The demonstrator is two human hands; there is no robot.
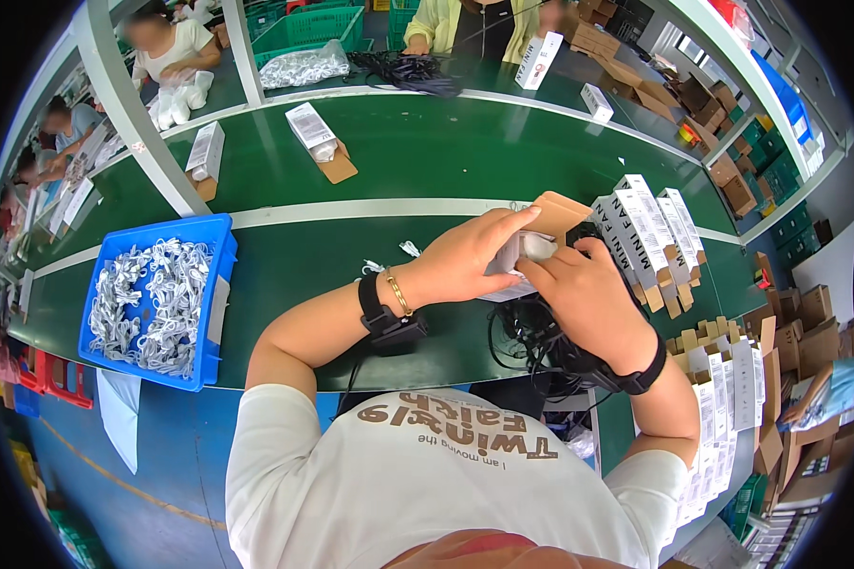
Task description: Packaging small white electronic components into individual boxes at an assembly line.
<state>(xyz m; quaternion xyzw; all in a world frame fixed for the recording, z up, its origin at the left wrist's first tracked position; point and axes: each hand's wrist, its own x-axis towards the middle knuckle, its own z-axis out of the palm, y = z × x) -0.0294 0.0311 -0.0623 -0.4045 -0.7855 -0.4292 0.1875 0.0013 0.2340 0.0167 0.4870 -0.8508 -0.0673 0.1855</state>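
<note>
1. Many packed cartons (716, 427) are sitting in tight rows by the person's right elbow, brown flaps showing.
2. Black cords (531, 337) are lying tangled on the green counter (285, 256), just below the right hand (579, 289).
3. Off to the left, a blue tray (226, 242) is holding bundled white cables (176, 284), well apart from both hands.
4. That right hand is bending its fingers into the box mouth, touching a white wrapped item (538, 247); whether they're pinching it, I can't tell.
5. The left hand (465, 256) is grasping the open white box (510, 292) from its side, above the counter's middle, its brown flap standing up.
6. Just beyond the right hand, grouped boxes (631, 232) are leaning together.
7. Farther off, two opened boxes (311, 131) are lying apart on a green surface (399, 142).
8. Across from us, a co-worker in yellow sleeves (436, 24) is facing this way.
</note>
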